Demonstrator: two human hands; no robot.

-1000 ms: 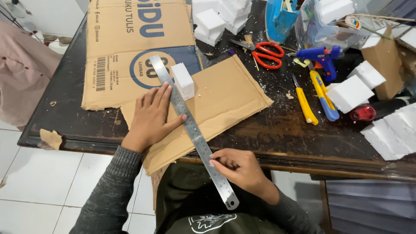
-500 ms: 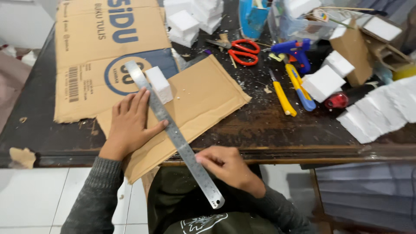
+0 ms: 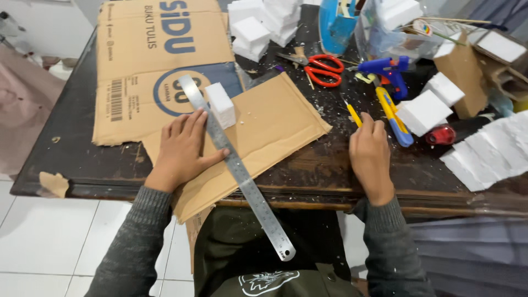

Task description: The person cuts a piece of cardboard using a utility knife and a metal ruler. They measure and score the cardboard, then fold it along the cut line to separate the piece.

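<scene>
Steel ruler (image 3: 237, 168) hangs off the near counter (image 3: 82, 165) edge over my lap, its far half lying diagonal across the brown cardboard sheet (image 3: 275, 126); only my left hand (image 3: 184, 148) pins it, fingers (image 3: 190, 124) spread flat, clamped on nothing, just pressing card and ruler edge. Risk: overhang is long, so if I ease off, the ruler may pivot or slide and the line goes crooked. Right hand (image 3: 371, 157) is well apart from the ruler, fingers together, loosely curled, tips touching the yellow craft knife (image 3: 353, 114), not gripping it; a blind grab could catch the blade or knock the blue-yellow cutter (image 3: 393, 115) just beside it. White foam block (image 3: 221, 104) stands touching the ruler's far side; a nudge shifts it. Farther back, the red scissors (image 3: 322, 69) and blue glue gun (image 3: 388, 71) crowd my reach.
</scene>
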